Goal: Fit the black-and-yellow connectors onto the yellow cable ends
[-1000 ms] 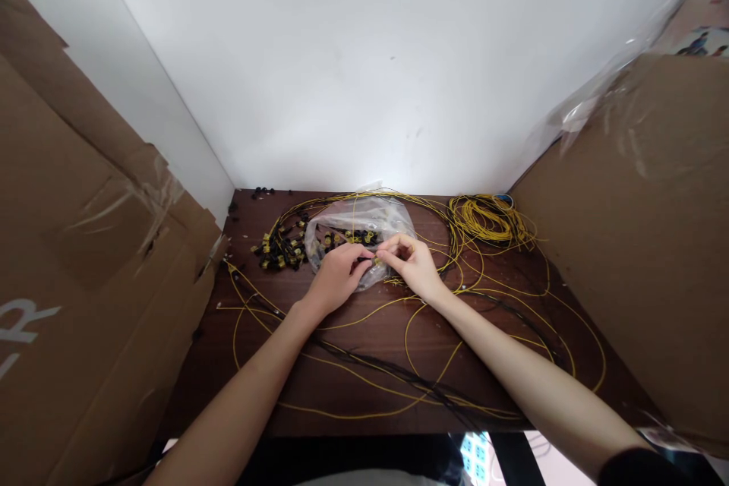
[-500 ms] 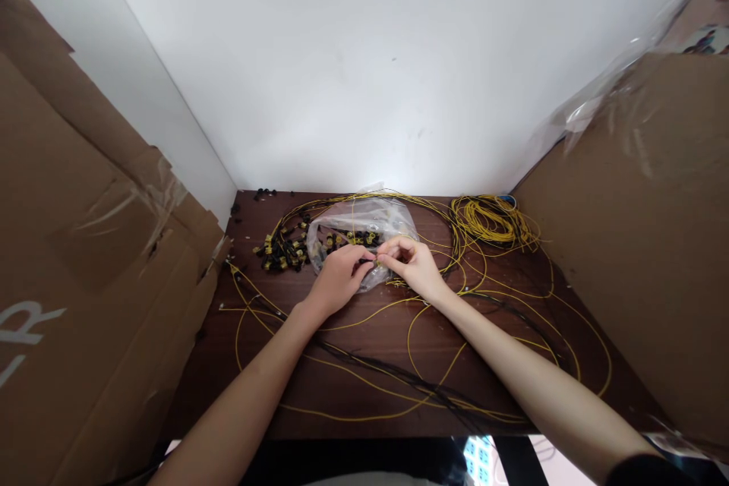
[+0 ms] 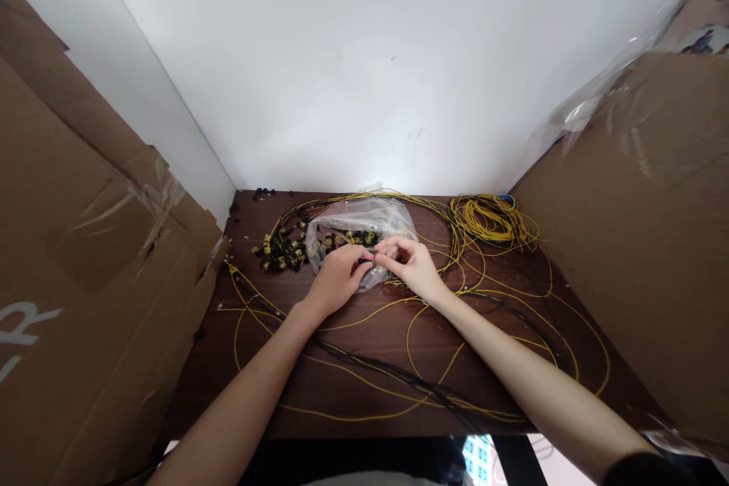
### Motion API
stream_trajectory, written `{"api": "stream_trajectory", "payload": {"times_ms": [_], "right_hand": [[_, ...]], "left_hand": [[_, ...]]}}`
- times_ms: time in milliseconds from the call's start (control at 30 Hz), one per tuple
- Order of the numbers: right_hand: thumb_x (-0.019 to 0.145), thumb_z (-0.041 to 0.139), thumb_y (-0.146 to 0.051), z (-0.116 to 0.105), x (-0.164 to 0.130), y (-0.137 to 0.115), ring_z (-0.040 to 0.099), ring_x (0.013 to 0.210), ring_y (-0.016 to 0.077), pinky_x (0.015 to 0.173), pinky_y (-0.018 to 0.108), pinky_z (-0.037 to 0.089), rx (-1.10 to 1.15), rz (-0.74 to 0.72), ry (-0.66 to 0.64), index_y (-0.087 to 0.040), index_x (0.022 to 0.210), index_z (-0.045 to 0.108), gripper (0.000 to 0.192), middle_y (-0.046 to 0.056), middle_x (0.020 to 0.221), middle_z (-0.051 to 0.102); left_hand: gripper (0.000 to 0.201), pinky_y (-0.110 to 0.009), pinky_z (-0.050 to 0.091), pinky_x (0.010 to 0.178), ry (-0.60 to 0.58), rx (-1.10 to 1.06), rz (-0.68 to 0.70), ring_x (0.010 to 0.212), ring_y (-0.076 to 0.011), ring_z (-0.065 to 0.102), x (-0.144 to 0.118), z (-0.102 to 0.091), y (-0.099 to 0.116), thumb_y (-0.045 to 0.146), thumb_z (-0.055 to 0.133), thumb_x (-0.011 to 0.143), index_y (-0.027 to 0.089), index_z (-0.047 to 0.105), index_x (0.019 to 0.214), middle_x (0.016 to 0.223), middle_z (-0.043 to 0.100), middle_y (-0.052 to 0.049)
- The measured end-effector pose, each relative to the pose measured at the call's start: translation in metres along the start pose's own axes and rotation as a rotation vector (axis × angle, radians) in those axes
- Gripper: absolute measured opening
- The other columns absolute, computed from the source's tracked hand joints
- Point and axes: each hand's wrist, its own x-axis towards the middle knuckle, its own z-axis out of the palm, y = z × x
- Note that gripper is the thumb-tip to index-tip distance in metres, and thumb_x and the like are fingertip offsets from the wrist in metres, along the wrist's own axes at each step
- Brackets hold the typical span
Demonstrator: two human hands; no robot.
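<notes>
My left hand (image 3: 340, 273) and my right hand (image 3: 411, 264) meet fingertip to fingertip over a clear plastic bag (image 3: 392, 214). Both are closed in a pinch; what sits between the fingers is too small and too covered to name. Inside or on the bag, several small black and yellow connectors (image 3: 353, 238) show just beyond my fingers. A pile of black connectors with yellow parts (image 3: 282, 249) lies left of the bag. Long yellow and black wires (image 3: 319, 203) arc from that pile behind the bag and around to the right.
A coil of yellow wire (image 3: 490, 220) lies at the back right of the dark wooden table (image 3: 364, 364). Loose yellow wires and a black cable bundle (image 3: 392, 372) cross the front. Cardboard walls (image 3: 102, 243) flank the table, and a white wall (image 3: 342, 76) closes the back.
Hardly anything differs. Both hands keep their pinch at the same spot, with only slight finger movement, and the view shifts a little.
</notes>
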Motion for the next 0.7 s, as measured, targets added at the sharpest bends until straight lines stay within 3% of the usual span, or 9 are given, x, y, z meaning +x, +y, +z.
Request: {"api": "stream_trajectory", "payload": {"times_ms": [167, 433, 700], "right_hand": [[0.072, 0.067, -0.03, 0.0003, -0.0009, -0.0022, 0.051, 0.061, 0.0123, 0.06, 0.026, 0.041, -0.067, -0.031, -0.016, -0.018, 0.077, 0.067, 0.013, 0.001, 0.07, 0.061], [0.063, 0.072, -0.035, -0.0018, 0.0026, -0.0063, 0.043, 0.052, 0.0095, 0.051, 0.024, 0.035, 0.147, 0.12, 0.145, -0.018, 0.072, 0.064, 0.021, -0.003, 0.058, 0.055], [0.067, 0.071, -0.035, 0.0008, 0.0001, -0.004, 0.048, 0.057, 0.0111, 0.057, 0.026, 0.039, 0.011, 0.017, -0.012, -0.017, 0.077, 0.066, 0.02, -0.001, 0.064, 0.057]], "left_hand": [[0.009, -0.027, 0.044, 0.068, -0.008, 0.003, -0.007, 0.068, -0.0144, 0.057, -0.0001, -0.0002, 0.0006, 0.014, 0.055, 0.084, 0.015, 0.063, 0.082, 0.077, 0.065, -0.004], [0.01, -0.028, 0.045, 0.071, -0.019, -0.024, 0.0, 0.075, -0.0161, 0.06, 0.0, 0.0005, -0.0008, 0.014, 0.054, 0.084, 0.015, 0.064, 0.083, 0.083, 0.067, -0.005], [0.009, -0.027, 0.044, 0.07, -0.01, 0.007, 0.031, 0.073, -0.015, 0.058, -0.0006, 0.0021, -0.004, 0.014, 0.054, 0.084, 0.014, 0.062, 0.082, 0.079, 0.065, -0.004]]}}
